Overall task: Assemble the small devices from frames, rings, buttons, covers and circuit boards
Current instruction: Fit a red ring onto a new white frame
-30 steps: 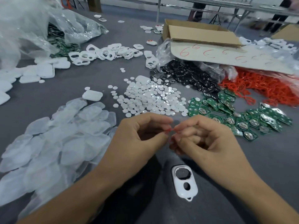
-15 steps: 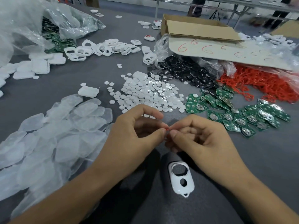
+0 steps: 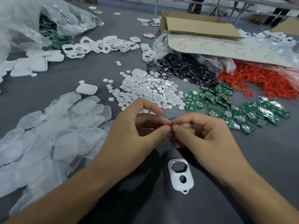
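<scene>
Fingertips (image 3: 167, 129) of left hand (image 3: 129, 139) and right hand (image 3: 203, 138) together, pinching tiny red piece (image 3: 170, 126), mostly hidden; white frame (image 3: 180, 175) just below fingers, untouched.

Grey worktable (image 3: 105, 70), metal-legged tables (image 3: 242, 1) behind, bluish-grey floor (image 3: 127, 1), even indoor light

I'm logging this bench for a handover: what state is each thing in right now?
Left hand: pinching a small red piece, mostly hidden.
Right hand: pinching the same piece.
Frame: lying flat on the table, both openings empty, untouched.
Box: open.
Bag: open, green boards spilling out.
</scene>
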{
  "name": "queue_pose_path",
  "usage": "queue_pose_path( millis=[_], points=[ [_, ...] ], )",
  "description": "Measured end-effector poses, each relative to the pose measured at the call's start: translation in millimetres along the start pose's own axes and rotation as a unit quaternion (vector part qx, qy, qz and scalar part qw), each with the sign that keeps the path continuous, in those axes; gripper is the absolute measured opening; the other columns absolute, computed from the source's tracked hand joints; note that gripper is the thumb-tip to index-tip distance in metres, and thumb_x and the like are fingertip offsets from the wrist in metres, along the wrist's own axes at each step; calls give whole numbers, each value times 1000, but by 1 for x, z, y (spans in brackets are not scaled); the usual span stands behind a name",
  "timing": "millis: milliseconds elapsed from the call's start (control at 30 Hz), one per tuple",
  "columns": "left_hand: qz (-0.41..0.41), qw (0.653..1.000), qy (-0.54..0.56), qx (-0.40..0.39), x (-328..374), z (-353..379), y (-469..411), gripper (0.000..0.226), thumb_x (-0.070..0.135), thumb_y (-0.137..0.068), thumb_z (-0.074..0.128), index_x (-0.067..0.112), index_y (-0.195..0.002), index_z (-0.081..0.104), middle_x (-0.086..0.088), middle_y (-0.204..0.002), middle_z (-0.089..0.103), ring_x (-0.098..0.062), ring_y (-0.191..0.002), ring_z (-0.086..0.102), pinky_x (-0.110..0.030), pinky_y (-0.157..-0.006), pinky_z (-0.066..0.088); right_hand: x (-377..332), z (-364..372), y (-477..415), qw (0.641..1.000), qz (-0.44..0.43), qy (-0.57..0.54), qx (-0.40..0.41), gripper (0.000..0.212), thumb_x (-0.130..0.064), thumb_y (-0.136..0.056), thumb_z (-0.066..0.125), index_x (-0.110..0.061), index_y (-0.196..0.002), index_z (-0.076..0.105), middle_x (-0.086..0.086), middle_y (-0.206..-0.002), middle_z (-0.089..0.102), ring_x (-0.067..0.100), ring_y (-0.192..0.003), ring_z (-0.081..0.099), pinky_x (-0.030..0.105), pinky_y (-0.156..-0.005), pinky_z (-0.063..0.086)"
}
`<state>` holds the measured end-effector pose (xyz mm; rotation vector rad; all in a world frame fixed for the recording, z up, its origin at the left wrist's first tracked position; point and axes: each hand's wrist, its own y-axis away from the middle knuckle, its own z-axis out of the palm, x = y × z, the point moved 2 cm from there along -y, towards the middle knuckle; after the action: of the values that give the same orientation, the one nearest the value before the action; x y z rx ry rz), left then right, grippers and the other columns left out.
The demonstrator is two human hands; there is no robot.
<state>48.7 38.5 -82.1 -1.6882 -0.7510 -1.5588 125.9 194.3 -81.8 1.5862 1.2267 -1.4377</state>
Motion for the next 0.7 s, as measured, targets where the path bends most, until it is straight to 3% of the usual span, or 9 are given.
queue_pose_path(
  millis=[233,400,567,700],
  points=[
    [2,999,-46,25,0,0,2,19,9,-85,81,22,-92,69,6,-85,79,-7,-81,76,-13,-71,55,3,0,-1,1000,1,-13,-5,16,3,-90,67,-9,-84,74,17,-70,70,19,-58,65,30,-60,53],
    [-8,1000,-12,11,-3,-2,1,17,9,-86,80,21,-94,71,2,-88,79,-11,-87,76,-27,-84,61,6,-2,-2,995,42,-92,-24,8,-3,-89,70,-7,-90,77,17,-78,73,16,-64,65,21,-63,53],
    [-26,998,55,-5,-2,-5,-2,12,7,-88,75,15,-96,73,-6,-92,79,-16,-90,76,-23,-82,59,9,-8,-3,969,111,-209,-70,28,-13,-77,70,-3,-102,76,17,-97,76,17,-83,72,20,-76,57],
    [-49,993,104,16,-2,-4,-1,11,3,-87,74,12,-94,73,-12,-92,79,-24,-91,77,-24,-82,59,6,-8,-3,969,77,-213,-101,36,-9,-73,74,-4,-108,75,16,-104,76,21,-92,73,25,-85,58]
  ],
)
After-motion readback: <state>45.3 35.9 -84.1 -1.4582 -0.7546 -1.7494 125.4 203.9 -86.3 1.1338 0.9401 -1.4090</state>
